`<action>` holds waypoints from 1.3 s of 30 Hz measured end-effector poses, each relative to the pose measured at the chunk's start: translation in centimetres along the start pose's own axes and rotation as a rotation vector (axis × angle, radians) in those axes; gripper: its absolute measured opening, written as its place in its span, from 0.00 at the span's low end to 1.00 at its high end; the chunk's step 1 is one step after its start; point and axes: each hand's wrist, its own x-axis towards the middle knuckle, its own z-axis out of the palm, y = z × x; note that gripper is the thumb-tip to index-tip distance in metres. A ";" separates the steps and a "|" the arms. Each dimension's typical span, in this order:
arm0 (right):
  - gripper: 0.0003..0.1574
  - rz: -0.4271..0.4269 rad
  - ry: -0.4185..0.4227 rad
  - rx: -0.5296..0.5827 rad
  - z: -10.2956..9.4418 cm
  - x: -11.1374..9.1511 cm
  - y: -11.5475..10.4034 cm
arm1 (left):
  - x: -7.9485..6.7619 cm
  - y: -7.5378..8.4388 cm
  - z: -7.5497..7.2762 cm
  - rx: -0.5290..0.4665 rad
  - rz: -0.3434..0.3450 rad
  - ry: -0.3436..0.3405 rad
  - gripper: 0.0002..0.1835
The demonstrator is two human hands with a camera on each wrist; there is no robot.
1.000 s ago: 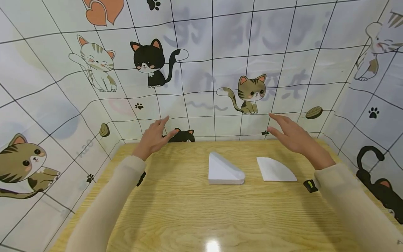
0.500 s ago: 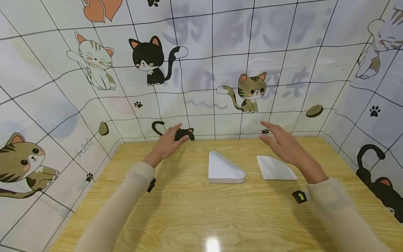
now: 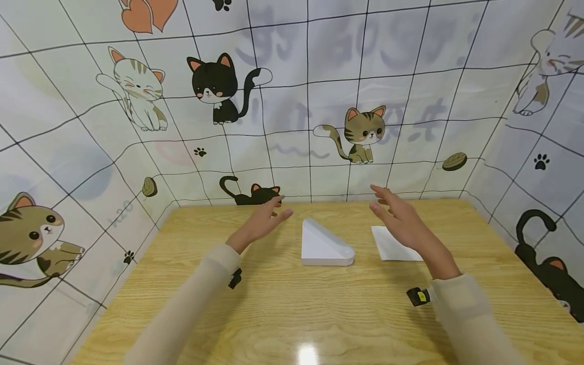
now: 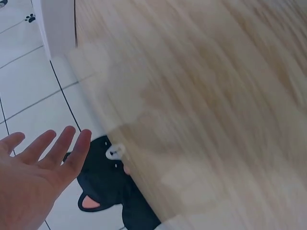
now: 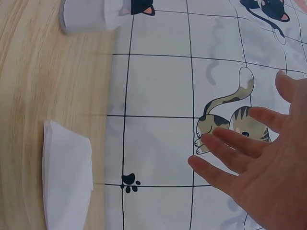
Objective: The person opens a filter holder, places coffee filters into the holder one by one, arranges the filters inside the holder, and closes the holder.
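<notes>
A white, roughly triangular case [image 3: 321, 247] with rounded corners lies on the wooden table. To its right is a white sheet of paper [image 3: 388, 247], cut or folded to a quarter-circle shape; in the right wrist view this paper [image 5: 67, 177] shows layered edges. My left hand [image 3: 260, 223] hovers left of the case, fingers loosely extended, holding nothing. Over the paper hangs my right hand [image 3: 401, 220], hiding part of it, its fingers relaxed and apart from the sheet. Both palms face inward, as the left hand [image 4: 43, 177] and right hand [image 5: 259, 153] show in the wrist views.
A light wooden table [image 3: 283, 314] fills the lower part of the head view. White cloth walls [image 3: 292, 101] with grid lines and printed cats close in the back and both sides.
Both hands have moved inward and lower, the left one toward the case and the right one over the paper. The case and the paper have stayed where they were.
</notes>
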 end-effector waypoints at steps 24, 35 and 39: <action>0.38 -0.003 -0.018 0.059 1.5 0.2 -0.4 | 1.3 1.3 5.0 -0.149 -0.080 -0.171 0.48; 0.38 0.000 -0.032 0.051 1.8 0.2 -0.4 | 1.9 1.3 5.7 -0.164 -0.100 -0.186 0.48; 0.38 0.004 -0.037 0.054 1.8 0.1 -0.4 | 2.1 1.5 5.8 -0.156 -0.100 -0.200 0.48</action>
